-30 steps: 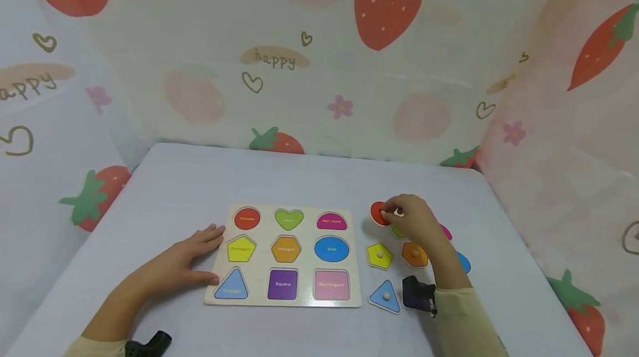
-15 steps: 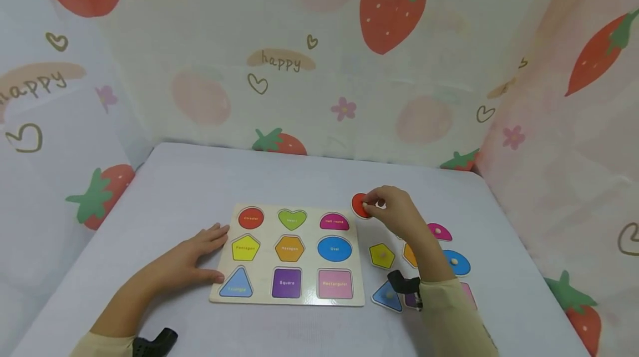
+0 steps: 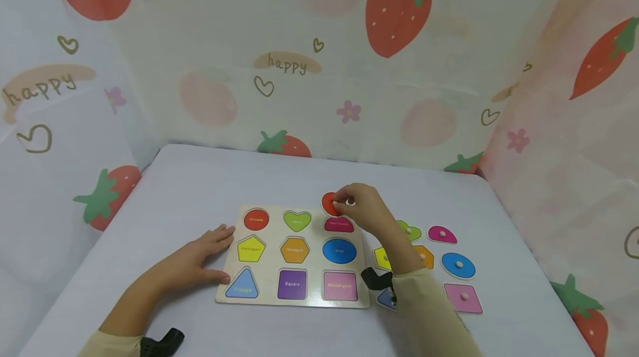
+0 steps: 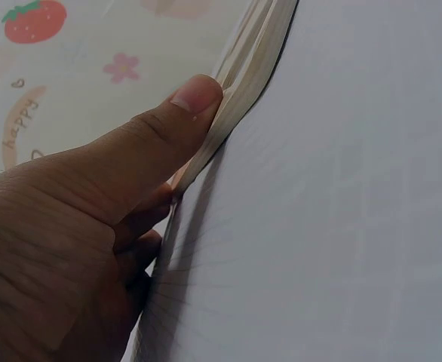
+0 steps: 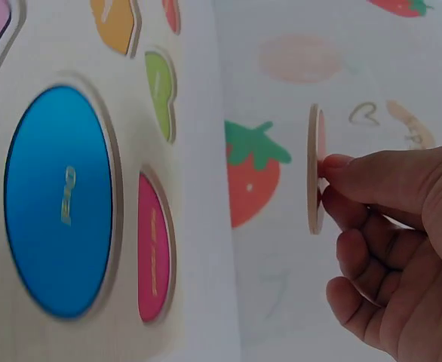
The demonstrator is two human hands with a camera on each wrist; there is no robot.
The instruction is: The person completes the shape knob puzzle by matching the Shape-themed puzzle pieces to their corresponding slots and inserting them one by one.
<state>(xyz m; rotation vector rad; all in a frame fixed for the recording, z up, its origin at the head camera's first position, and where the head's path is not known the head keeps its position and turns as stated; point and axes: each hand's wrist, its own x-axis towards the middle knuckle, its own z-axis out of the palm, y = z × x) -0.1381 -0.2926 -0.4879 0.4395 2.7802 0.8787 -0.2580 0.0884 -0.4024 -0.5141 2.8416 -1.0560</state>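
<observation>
My right hand (image 3: 366, 210) pinches the small knob of a red circular puzzle piece (image 3: 328, 203). In the right wrist view this piece (image 5: 312, 170) is edge-on, raised apart from the puzzle board. Beneath lies the pale wooden board (image 3: 272, 263), with labelled coloured shapes in rows, among them a red circle (image 3: 256, 219) at far left and a magenta half round (image 3: 339, 225). Along the board's left edge rests my left hand (image 3: 202, 257), fingers spread and thumb extended. The left wrist view shows the thumb of that hand (image 4: 93, 204) against the board's edge (image 4: 255, 79).
Right of the board lie several knobbed pieces: a green heart (image 3: 410, 230), magenta half round (image 3: 442, 234), blue oval (image 3: 458, 265) and pink rectangle (image 3: 463, 298). The right forearm partly covers the yellow (image 3: 381, 259), orange (image 3: 425, 257) and blue triangle (image 3: 386, 298) pieces. Strawberry-print cloth (image 3: 224, 41) surrounds the white table (image 3: 209, 179).
My right hand has carried the red circle piece leftward from the loose pieces to above the board's upper right. The left hand stays at the board's left edge; the view has shifted slightly.
</observation>
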